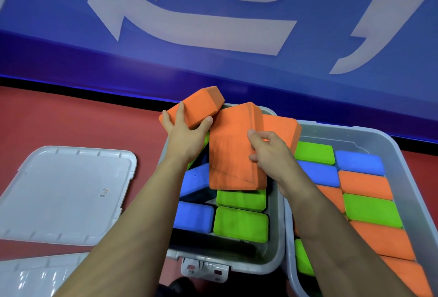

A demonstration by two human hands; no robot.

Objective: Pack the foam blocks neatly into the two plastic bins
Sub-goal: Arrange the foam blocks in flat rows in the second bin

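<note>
forearms come in from the bottom edge, both reaching over the left bin. nearest on the floor: a second lid cut off by the bottom-left corner, then a grey lid lying flat just left of the l bin. latch on that bin's near wall.

l bin, near end: blue block and two green blocks packed flat, w/ a dark gap along the near wall (some room left there). another blue block sits tilted behind them.

right bin touches the l bin's side; its blocks lie in tidy rows of green, blue, orange, nearly filling it wall to wall.

right hand pinches the big orange block, thumb on its upper edge, fingers curled round its r side; block is tilted, lower end over the green ones. third orange block pokes out behind that hand, over the bins' shared rims.

left hand grips a smaller orange block, fingers wrapped over its l end, thumb on the near edge, held up over the l bin's far-left corner.

beyond: open red floor, then a blue wall w/ white lettering.
</note>
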